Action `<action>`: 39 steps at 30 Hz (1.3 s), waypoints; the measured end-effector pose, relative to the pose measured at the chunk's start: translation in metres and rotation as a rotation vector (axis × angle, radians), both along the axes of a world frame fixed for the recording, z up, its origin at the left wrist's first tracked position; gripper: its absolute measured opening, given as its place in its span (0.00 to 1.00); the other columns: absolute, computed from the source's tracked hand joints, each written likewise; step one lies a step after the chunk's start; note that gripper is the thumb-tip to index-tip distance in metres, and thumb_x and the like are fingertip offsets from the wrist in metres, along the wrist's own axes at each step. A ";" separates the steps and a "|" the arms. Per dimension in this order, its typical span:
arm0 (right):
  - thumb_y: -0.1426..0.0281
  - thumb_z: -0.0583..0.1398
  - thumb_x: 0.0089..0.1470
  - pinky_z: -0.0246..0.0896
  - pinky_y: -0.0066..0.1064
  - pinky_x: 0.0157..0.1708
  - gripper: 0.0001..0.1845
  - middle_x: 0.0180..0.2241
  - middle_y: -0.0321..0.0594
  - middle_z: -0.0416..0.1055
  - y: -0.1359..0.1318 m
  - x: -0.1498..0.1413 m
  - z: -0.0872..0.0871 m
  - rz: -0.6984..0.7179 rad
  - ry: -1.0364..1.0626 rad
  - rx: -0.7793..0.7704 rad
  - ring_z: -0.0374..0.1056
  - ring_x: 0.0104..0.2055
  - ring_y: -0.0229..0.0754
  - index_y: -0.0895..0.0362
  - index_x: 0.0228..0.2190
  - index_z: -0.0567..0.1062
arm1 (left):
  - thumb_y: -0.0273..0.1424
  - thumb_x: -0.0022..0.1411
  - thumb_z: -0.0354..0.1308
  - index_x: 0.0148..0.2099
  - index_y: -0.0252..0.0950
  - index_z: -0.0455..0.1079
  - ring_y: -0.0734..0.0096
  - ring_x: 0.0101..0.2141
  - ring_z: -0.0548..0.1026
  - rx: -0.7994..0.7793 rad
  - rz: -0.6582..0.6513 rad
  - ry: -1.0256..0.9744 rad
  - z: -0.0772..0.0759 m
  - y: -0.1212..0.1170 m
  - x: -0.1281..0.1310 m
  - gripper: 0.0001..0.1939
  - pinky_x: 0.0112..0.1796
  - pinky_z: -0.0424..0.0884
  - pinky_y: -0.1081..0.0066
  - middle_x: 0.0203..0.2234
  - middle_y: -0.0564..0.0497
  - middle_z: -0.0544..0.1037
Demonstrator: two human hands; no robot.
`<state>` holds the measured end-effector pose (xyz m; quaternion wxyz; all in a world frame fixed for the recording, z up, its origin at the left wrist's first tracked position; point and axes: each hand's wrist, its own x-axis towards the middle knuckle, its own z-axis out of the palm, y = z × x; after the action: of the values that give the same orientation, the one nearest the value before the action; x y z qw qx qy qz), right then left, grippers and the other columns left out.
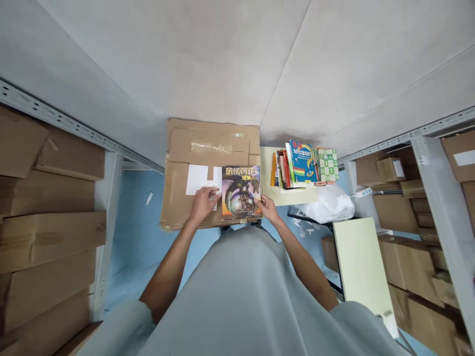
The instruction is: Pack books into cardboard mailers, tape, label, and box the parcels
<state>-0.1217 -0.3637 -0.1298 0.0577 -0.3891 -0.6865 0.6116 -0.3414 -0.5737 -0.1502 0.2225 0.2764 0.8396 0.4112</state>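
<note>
A magazine-like book (241, 194) with a dragon and a glassy globe on its cover lies face up at the front of a cardboard surface (178, 198). My right hand (268, 207) grips its lower right edge, thumb on the cover. On the left, my left hand (204, 202) is closed near the book's left edge, over white paper (217, 175); whether its fingertips pinch the paper cannot be made out. Another white sheet (196, 179) lies flat beside it on the cardboard, partly under that hand.
To the right, a pale board (269, 170) bears a row of books topped by a blue book (303, 162), with a green-and-white numbered book (328, 165) alongside. A white plastic bag (330, 205) sits behind a cream tabletop (359, 267). Shelves of cardboard boxes (55, 242) flank both sides.
</note>
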 end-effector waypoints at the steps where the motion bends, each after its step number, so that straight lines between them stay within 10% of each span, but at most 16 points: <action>1: 0.34 0.66 0.50 0.76 0.39 0.50 0.35 0.38 0.44 0.84 -0.001 0.001 0.003 0.006 -0.014 0.015 0.78 0.48 0.51 0.54 0.36 0.77 | 0.40 0.65 0.65 0.47 0.40 0.84 0.53 0.40 0.78 0.003 -0.013 -0.002 -0.002 0.000 -0.001 0.14 0.53 0.73 0.55 0.37 0.44 0.83; 10: 0.36 0.67 0.51 0.75 0.45 0.59 0.39 0.48 0.51 0.85 -0.014 0.010 0.012 -0.032 -0.029 0.002 0.80 0.54 0.56 0.58 0.45 0.82 | 0.52 0.65 0.68 0.47 0.39 0.85 0.56 0.37 0.76 0.034 -0.085 -0.109 -0.009 -0.002 -0.008 0.22 0.50 0.73 0.57 0.35 0.46 0.79; 31: 0.37 0.65 0.52 0.77 0.45 0.53 0.36 0.43 0.48 0.86 -0.031 0.013 0.006 -0.099 -0.058 0.082 0.81 0.50 0.57 0.58 0.40 0.83 | 0.45 0.64 0.69 0.47 0.37 0.86 0.53 0.40 0.78 0.010 -0.079 -0.101 -0.009 -0.002 -0.005 0.18 0.53 0.73 0.55 0.37 0.43 0.80; 39: 0.44 0.64 0.62 0.78 0.39 0.45 0.34 0.44 0.43 0.86 -0.011 0.021 0.070 -0.152 0.023 0.251 0.80 0.42 0.53 0.59 0.51 0.86 | 0.41 0.69 0.64 0.50 0.39 0.83 0.48 0.50 0.78 0.109 -0.121 -0.084 0.019 0.019 0.026 0.15 0.60 0.69 0.52 0.47 0.40 0.85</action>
<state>-0.1010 -0.3749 -0.0599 0.1598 -0.4227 -0.7256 0.5190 -0.3155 -0.5551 -0.1316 0.2666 0.3210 0.7877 0.4532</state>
